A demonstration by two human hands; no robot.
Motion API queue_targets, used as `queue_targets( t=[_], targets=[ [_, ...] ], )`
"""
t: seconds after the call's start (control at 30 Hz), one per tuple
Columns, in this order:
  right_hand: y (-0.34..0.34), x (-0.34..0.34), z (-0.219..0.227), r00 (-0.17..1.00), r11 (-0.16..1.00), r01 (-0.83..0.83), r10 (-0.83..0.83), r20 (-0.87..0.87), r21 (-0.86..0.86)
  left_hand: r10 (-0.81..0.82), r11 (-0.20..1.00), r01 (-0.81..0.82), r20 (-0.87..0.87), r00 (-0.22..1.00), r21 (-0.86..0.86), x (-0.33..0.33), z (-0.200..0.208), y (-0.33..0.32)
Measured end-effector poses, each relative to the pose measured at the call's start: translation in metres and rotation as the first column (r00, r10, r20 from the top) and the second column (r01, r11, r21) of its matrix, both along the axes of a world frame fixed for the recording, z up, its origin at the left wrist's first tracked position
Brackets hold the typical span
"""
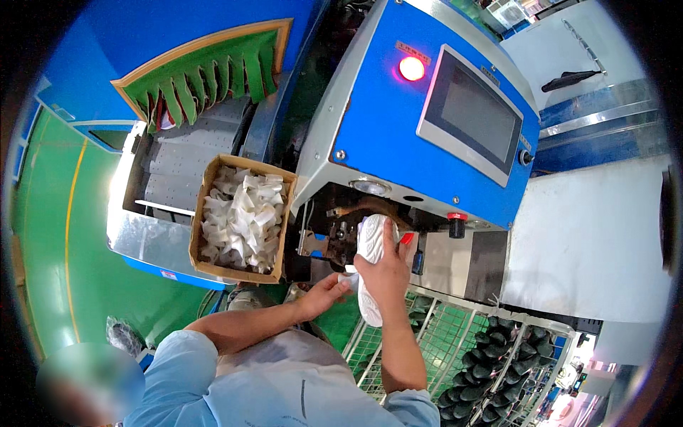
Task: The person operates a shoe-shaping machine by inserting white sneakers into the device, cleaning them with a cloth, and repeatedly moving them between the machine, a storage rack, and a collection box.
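Note:
A white shoe point(371, 242) stands nearly on end in front of the blue machine, its patterned sole toward me. My right hand point(386, 276) is closed round it, with the thumb and fingers pressed on the sole and side. My left hand point(324, 296) pinches a small, thin white piece point(348, 280) against the shoe's left edge; I cannot tell whether it is paper or cloth. Just beyond the shoe are the machine's dark metal working parts point(343, 231), partly hidden by it. A red piece point(407, 238) shows beside my right fingers.
Left of the machine, a cardboard box point(197, 238) holds crumpled white pieces. Behind it lies a conveyor point(186, 158) under a green strip curtain point(206, 78). The blue machine point(370, 107) carries a screen point(475, 107), a lit red lamp point(411, 68) and a red-topped knob point(457, 224). A wire rack point(441, 324) holds dark shoe-shaped items.

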State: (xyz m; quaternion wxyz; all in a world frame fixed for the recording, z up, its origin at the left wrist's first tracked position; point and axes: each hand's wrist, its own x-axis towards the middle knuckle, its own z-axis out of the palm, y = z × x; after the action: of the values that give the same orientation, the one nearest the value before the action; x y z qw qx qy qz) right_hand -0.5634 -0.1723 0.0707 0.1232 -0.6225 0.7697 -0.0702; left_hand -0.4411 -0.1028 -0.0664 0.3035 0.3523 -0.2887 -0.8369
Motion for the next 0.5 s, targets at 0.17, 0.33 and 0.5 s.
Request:
queue_targets(
  t=[0.17, 0.33, 0.5],
  targets=[
    [-0.028, 0.002, 0.015, 0.947, 0.971, 0.191, -0.220, 0.233, 0.141, 0.026, 0.998, -0.026, 0.012, 1.000, 0.058, 0.028, 0.006, -0.018],
    [-0.017, -0.003, -0.014, 0.973, 0.984, 0.175, -0.169, 0.157, -0.026, -0.103, 0.987, 0.143, 0.405, 0.908, -0.068, 0.086, 0.088, -0.034],
    [0.023, -0.033, -0.044, 0.945, 0.991, 0.083, -0.046, 0.324, -0.101, 0.046, 0.821, 0.566, 0.997, 0.057, -0.070, 0.161, 0.084, -0.061]
  ],
)
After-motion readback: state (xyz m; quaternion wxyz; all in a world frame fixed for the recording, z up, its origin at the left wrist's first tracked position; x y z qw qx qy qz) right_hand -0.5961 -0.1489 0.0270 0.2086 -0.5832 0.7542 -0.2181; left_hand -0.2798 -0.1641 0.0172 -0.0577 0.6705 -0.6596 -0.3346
